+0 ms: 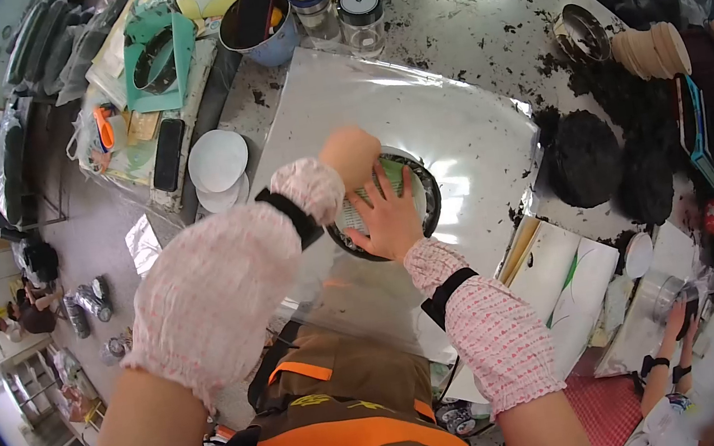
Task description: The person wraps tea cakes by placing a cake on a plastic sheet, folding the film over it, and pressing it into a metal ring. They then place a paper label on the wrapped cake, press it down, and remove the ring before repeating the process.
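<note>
My left hand is closed in a fist at the upper left edge of a round, dark-rimmed piece. What it grips, if anything, is hidden by the fingers. Spread flat, my right hand presses on the pale, ribbed disc inside that dark rim. A strip of green shows near its fingertips, and dark flakes lie around the rim. Beneath the round piece lies a shiny clear sheet on the table.
Two lidded jars and a blue bucket stand at the back. White dishes, a phone and a teal tray are left. Dark clumps, stacked rings and white sheets lie right. Another person's hands work lower right.
</note>
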Available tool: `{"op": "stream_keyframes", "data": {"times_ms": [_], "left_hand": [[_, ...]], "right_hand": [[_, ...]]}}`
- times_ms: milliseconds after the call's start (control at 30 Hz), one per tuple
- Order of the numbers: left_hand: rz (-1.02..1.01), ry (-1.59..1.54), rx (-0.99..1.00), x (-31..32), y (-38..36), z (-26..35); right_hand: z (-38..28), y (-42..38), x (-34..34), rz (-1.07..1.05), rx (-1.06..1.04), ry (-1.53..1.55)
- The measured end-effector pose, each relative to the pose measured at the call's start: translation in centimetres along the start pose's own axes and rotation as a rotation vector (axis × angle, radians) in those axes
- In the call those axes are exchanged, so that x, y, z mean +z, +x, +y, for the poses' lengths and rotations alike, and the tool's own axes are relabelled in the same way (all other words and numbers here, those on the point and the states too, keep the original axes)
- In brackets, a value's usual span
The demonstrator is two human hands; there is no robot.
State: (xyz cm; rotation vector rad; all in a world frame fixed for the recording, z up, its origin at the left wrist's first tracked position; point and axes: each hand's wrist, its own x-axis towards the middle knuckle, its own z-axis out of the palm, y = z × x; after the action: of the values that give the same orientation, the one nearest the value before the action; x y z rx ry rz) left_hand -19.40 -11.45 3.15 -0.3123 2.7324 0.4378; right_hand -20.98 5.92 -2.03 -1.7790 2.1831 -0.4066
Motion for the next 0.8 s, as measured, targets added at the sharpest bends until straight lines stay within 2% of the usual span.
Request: {"op": "stream_keyframes", "data": {"times_ms": [67, 133, 167, 200, 233, 267, 300, 333, 367, 400, 433, 467, 500, 533, 633, 700, 800], "left_hand": [[0.023, 0.024, -0.017, -1.4, -3.3, 2.3], [0.152, 0.069, 0.05, 0.2, -6.0, 3.3], [0.127, 0.059, 0.05, -0.5, -7.3, 4.8], [0.2, 0.153, 0.078, -2.0, -8.9, 7.6], [0.293, 0.184, 0.138, -1.6, -10.2, 9.1], [0.327, 0.04, 0.151, -2.0, -11.1, 10.1], [0.338, -0.093, 0.124, -2.1, -11.6, 10.6], [0.309, -0.071, 0.127, -1.9, -11.9, 10.6], [0.27, -0.125, 0.042, -2.7, -12.7, 10.9], [0.329, -0.152, 0.078, -1.3, -13.3, 10.5], [0.342, -0.153, 0.072, 0.0, -13.8, 10.6], [0.446, -0.235, 0.071, 0.7, -14.6, 10.6], [0.443, -0.268, 0.047, 1.3, -15.2, 10.6], [0.488, -0.322, 0.016, 1.8, -15.9, 10.6], [0.351, -0.234, -0.166, 2.3, -18.5, 10.1], [0.336, -0.331, -0.219, 3.3, -19.8, 9.2], [0.271, -0.405, -0.32, 4.0, -21.8, 6.4]], "right_hand": [[-0.5, -0.1, -0.3, -0.13, 0.056, -0.026], [-0.6, -0.2, 0.1, -0.279, 0.135, 0.115], [-0.4, 0.1, 0.5, -0.348, 0.172, 0.174], [-0.3, 0.4, 1.4, 0.192, -0.007, -0.01], [-0.7, 0.7, 0.7, 0.206, -0.009, -0.159], [-0.8, -0.1, 0.6, 0.228, 0.002, -0.198], [-0.8, -0.9, 0.5, 0.251, 0.013, -0.237], [-0.5, -3.1, -0.6, 0.213, 0.029, -0.207], [0.0, -6.1, -2.4, 0.139, 0.077, -0.127], [0.3, -7.9, -3.6, 0.102, 0.116, -0.065], [0.1, -8.4, -4.3, 0.083, 0.149, 0.007], [-0.6, -7.8, -4.4, 0.063, 0.168, 0.083], [-1.6, -6.6, -4.1, 0.041, 0.177, 0.168], [-3.2, -5.1, -3.1, 0.016, 0.169, 0.251], [-7.9, -2.9, 1.4, -0.096, 0.122, 0.46], [-9.9, -3.8, 5.0, -0.201, 0.104, 0.618], [-8.5, -6.2, 11.2, -0.375, 0.045, 1.004]]}}
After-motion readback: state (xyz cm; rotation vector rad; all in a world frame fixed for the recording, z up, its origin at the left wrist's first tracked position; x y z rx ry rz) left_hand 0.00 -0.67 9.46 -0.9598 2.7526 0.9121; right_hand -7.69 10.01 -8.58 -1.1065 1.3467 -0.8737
